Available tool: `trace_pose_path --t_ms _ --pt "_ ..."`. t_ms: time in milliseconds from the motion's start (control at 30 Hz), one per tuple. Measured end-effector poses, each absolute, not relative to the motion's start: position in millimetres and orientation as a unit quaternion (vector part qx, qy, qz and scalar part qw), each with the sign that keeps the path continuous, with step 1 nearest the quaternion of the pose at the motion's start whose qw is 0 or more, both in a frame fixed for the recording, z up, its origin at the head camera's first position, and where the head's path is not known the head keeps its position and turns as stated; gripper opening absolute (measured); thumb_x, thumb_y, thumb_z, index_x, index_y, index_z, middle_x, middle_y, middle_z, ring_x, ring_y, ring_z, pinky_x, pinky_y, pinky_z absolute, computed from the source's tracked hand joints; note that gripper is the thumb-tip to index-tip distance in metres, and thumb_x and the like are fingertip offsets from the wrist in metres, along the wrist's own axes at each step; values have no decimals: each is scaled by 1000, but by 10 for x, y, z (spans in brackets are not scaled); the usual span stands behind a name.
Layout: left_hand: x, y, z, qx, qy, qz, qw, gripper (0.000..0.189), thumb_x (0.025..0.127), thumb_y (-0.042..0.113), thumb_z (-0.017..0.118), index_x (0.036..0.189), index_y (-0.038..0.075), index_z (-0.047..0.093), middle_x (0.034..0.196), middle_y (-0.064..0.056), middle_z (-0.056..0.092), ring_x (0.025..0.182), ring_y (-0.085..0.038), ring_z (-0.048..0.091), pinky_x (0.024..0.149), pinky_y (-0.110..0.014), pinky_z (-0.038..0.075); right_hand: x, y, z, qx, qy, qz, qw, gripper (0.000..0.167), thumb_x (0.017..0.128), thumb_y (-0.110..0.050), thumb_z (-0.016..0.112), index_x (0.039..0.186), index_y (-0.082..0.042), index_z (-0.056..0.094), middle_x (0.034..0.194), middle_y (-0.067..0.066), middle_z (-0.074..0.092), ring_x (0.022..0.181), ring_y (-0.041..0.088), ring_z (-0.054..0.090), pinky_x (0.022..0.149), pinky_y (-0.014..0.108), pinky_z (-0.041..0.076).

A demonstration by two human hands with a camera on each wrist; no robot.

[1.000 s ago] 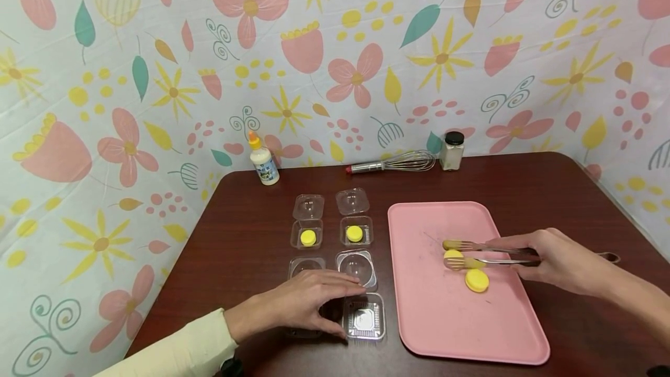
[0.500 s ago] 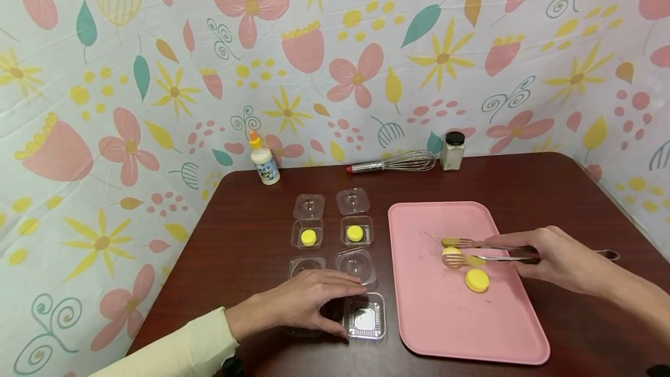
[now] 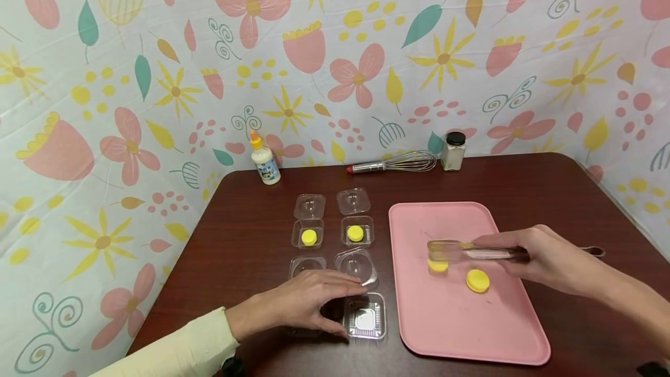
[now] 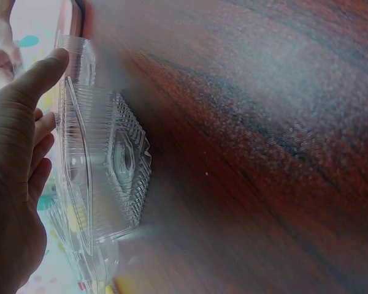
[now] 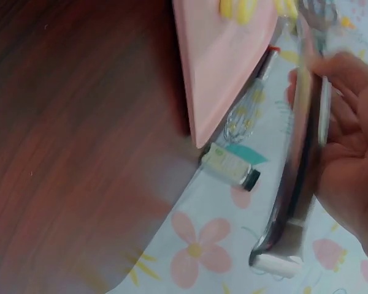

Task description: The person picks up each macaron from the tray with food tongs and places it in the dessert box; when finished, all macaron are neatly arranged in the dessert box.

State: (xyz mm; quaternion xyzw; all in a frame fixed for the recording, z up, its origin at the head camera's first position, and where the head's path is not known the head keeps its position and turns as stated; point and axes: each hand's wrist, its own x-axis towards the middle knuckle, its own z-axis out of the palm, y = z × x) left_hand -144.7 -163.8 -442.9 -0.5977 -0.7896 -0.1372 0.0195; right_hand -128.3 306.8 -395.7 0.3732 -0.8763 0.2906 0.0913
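My right hand (image 3: pixel 546 258) grips metal tongs (image 3: pixel 494 253) above the pink tray (image 3: pixel 445 324). At the blurred tong tips is a yellow macaron (image 3: pixel 438 266); whether they pinch it or lift it off the tray I cannot tell. Another yellow macaron (image 3: pixel 477 280) lies on the tray just right of the tips. My left hand (image 3: pixel 314 301), fingers and thumb extended, touches the left side of an open clear plastic box (image 3: pixel 364 317). In the left wrist view the thumb lies near the box's rim (image 4: pixel 80 159). That hand partly hides another box behind it.
Two clear boxes farther back each hold a yellow macaron, one on the left (image 3: pixel 309 238) and one on the right (image 3: pixel 355 233), with lids tipped open. Along the back edge stand a glue-like bottle (image 3: pixel 266 164), a whisk (image 3: pixel 398 163) and a black-capped jar (image 3: pixel 453 153).
The right hand and tongs have moved left over the tray, and the macaron at their tips has shifted left too. The tong arms now look closer together. My left hand stays put.
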Motion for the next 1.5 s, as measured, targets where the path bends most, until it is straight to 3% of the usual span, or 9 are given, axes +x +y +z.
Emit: trace_pose_path --t_ms 233,400,500,633,733,833,1267,1500 --pt "-1449 -1636 -4446 -602 -787 -131 33 79 87 53 86 149 10 61 149 -5 63 141 -11 54 117 -28 42 -1303 2928 -3883 378 -874 290 96 65 72 15 87 126 -21 79 100 -19 74 71 -4 54 58 15 43" --pt "-1442 -1639 -4448 -601 -787 -140 19 79 87 52 86 149 10 61 150 -5 62 141 -11 54 117 -28 42 -1291 2972 -3958 390 -865 311 59 68 71 15 88 130 -16 75 103 -12 76 72 -5 52 54 16 43" --pt "-1438 -1644 -4442 -597 -789 -144 13 79 87 51 87 149 11 61 150 -6 62 141 -11 54 117 -29 42 -1258 2993 -3975 401 -856 324 33 73 71 17 87 135 -15 73 95 -16 72 68 -6 46 51 15 40" --pt "-1436 -1652 -4438 -595 -791 -139 19 79 87 53 87 149 11 61 150 -5 62 141 -12 54 116 -30 43 -1192 2971 -3969 415 -846 334 -2 79 71 17 86 141 -15 69 108 -14 75 73 -2 55 57 15 45" --pt "-1435 -1656 -4438 -594 -793 -134 23 80 87 54 86 149 11 62 150 -5 62 141 -11 54 116 -29 43 -1134 2925 -3968 419 -843 336 -26 82 69 18 84 143 -16 68 130 -7 74 92 5 66 66 18 50" --pt "-1435 -1657 -4436 -593 -794 -134 24 79 86 54 87 149 11 62 150 -5 62 141 -11 54 116 -29 43 -1088 2869 -3987 422 -844 329 -38 86 66 19 82 143 -16 68 134 -4 73 104 6 67 73 18 52" --pt "-1440 -1642 -4442 -598 -790 -133 35 79 87 54 86 149 12 61 149 -5 63 140 -12 55 115 -29 44 -963 2767 -4109 400 -868 290 -54 76 71 5 92 141 -14 70 136 0 71 120 6 64 77 26 59" --pt "-1435 -1642 -4438 -596 -792 -129 31 79 87 55 85 150 13 61 149 -4 63 140 -11 54 115 -29 44 -972 2799 -4156 422 -861 283 -17 78 66 12 90 138 -11 71 130 2 74 113 4 66 68 22 55"
